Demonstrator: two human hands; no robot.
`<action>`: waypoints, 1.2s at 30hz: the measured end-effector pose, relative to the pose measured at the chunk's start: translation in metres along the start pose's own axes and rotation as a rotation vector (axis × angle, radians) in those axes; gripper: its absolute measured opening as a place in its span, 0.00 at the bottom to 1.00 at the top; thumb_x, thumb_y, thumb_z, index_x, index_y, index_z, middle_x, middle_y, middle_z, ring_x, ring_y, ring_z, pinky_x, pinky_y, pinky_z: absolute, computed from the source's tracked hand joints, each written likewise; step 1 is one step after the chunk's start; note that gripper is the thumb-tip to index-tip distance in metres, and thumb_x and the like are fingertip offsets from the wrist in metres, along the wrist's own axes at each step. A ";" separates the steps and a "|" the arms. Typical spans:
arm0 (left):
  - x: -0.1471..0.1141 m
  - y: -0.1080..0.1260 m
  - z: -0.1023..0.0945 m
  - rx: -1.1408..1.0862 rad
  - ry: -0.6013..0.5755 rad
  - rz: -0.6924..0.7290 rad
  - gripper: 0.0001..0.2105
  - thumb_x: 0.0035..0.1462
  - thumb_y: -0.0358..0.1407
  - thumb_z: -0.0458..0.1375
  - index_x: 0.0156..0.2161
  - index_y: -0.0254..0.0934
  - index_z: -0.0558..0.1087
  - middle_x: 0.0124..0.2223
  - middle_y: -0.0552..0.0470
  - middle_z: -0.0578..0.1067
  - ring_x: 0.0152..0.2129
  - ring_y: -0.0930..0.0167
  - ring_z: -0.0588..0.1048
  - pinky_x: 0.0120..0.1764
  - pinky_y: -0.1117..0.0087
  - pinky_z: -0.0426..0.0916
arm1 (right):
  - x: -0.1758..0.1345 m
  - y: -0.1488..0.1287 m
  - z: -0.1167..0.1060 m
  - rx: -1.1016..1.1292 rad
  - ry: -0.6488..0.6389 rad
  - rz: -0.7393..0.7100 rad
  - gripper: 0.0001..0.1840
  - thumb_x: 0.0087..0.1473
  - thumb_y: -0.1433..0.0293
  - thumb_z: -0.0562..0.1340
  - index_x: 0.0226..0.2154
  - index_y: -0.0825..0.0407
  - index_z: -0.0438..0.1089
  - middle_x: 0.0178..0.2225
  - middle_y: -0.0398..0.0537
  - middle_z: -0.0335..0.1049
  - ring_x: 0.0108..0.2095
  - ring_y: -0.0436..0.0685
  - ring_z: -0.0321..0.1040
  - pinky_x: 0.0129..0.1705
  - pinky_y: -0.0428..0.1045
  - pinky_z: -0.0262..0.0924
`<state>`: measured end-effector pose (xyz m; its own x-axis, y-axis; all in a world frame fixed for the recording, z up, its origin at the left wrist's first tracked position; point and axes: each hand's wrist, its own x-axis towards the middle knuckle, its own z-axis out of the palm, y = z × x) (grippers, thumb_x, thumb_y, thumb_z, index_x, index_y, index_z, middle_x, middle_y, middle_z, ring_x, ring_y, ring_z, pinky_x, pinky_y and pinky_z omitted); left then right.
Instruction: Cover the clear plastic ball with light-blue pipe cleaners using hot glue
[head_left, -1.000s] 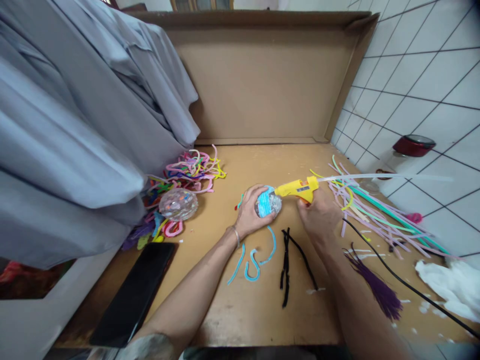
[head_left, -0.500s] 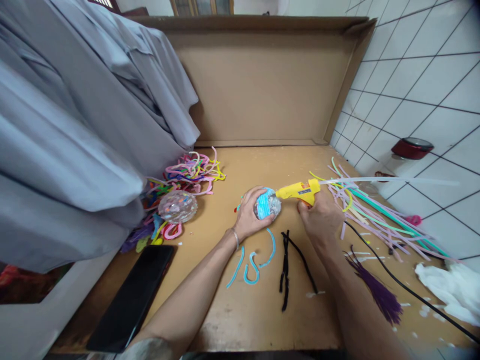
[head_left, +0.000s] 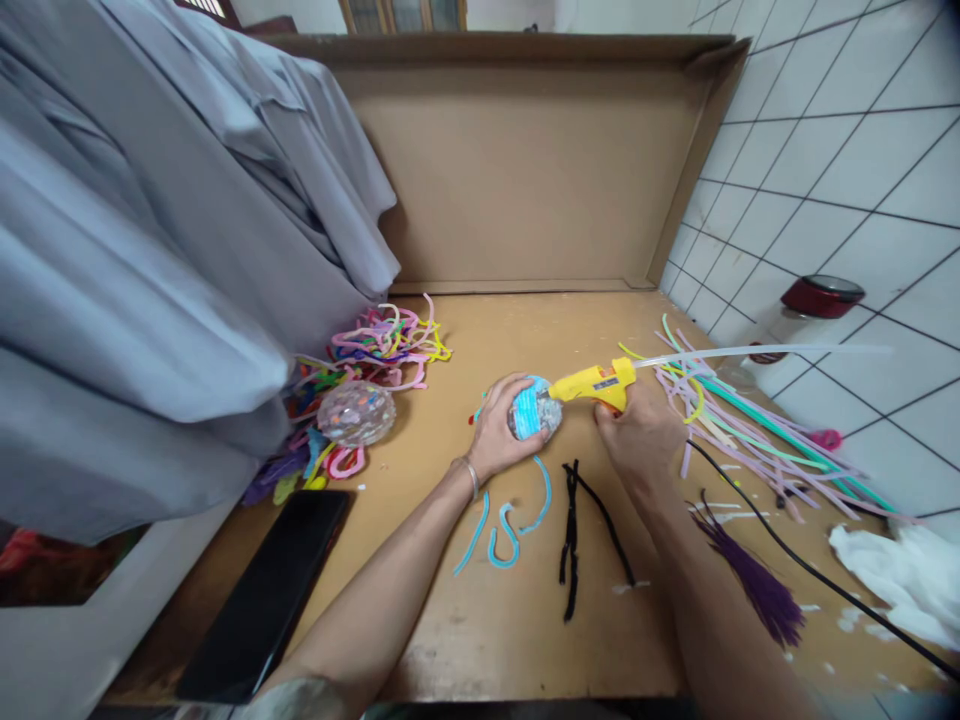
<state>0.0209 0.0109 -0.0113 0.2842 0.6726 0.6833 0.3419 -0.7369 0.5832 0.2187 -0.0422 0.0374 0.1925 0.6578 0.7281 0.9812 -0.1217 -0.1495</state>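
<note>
My left hand [head_left: 499, 430] is wrapped round a ball [head_left: 551, 418] that is clear or greyish, with bright blue strips lying side by side across part of it. In my right hand [head_left: 641, 430] is a yellow hot glue gun [head_left: 596, 385], a long clear glue stick [head_left: 765, 351] sticking out of its back. Its nozzle meets the ball's right side, close to the blue strips; whether glue is coming out is too small to see. Below the ball lie blue pipe-cleaner pieces [head_left: 504, 540], some bent, and black pipe-cleaner pieces [head_left: 571, 545].
At left, a clear ball with coloured specks [head_left: 356, 413] stands by tangled pipe cleaners [head_left: 397, 345], with a black phone [head_left: 266, 600] nearer. Rightward are straight pipe cleaners [head_left: 757, 430], a purple bundle [head_left: 757, 585], white tissue [head_left: 900, 570] and a black cord [head_left: 795, 555]. Cardboard [head_left: 517, 170] stands behind.
The glue gun has shifted slightly left and its stick's far end has swung a little upward. My left hand and the ball have stayed put.
</note>
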 end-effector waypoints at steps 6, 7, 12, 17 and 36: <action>0.000 0.000 0.000 0.005 -0.006 -0.009 0.32 0.47 0.37 0.67 0.58 0.40 0.65 0.60 0.42 0.69 0.59 0.57 0.68 0.61 0.50 0.64 | -0.001 0.000 0.001 0.013 0.017 0.025 0.07 0.51 0.65 0.58 0.30 0.52 0.66 0.24 0.48 0.66 0.25 0.56 0.58 0.29 0.49 0.42; 0.000 0.000 0.001 0.004 -0.007 -0.010 0.32 0.47 0.38 0.67 0.58 0.40 0.65 0.60 0.42 0.69 0.59 0.57 0.68 0.61 0.51 0.64 | -0.001 0.000 0.001 0.006 0.029 0.027 0.07 0.51 0.65 0.58 0.29 0.52 0.66 0.24 0.48 0.66 0.25 0.56 0.58 0.29 0.49 0.42; 0.000 -0.001 0.001 -0.011 0.002 0.003 0.32 0.47 0.38 0.67 0.58 0.40 0.65 0.60 0.42 0.69 0.58 0.57 0.68 0.61 0.52 0.64 | -0.001 0.000 0.002 -0.011 0.036 0.011 0.06 0.51 0.66 0.59 0.29 0.52 0.66 0.24 0.48 0.67 0.25 0.56 0.58 0.29 0.49 0.42; 0.000 -0.001 0.001 -0.017 -0.001 -0.012 0.32 0.47 0.38 0.67 0.58 0.41 0.66 0.60 0.42 0.69 0.58 0.57 0.68 0.61 0.51 0.63 | 0.000 -0.001 0.000 0.003 -0.007 0.025 0.07 0.50 0.66 0.60 0.32 0.52 0.68 0.25 0.48 0.68 0.26 0.56 0.59 0.29 0.49 0.42; 0.001 -0.001 0.001 0.000 -0.006 -0.014 0.32 0.47 0.38 0.67 0.58 0.40 0.65 0.60 0.42 0.69 0.59 0.57 0.68 0.61 0.51 0.64 | -0.001 -0.003 0.002 0.005 0.007 0.070 0.07 0.50 0.65 0.60 0.30 0.52 0.67 0.25 0.48 0.67 0.25 0.56 0.57 0.29 0.49 0.43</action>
<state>0.0215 0.0122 -0.0119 0.2849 0.6831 0.6724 0.3463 -0.7275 0.5923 0.2160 -0.0408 0.0358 0.2610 0.6425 0.7204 0.9653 -0.1638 -0.2036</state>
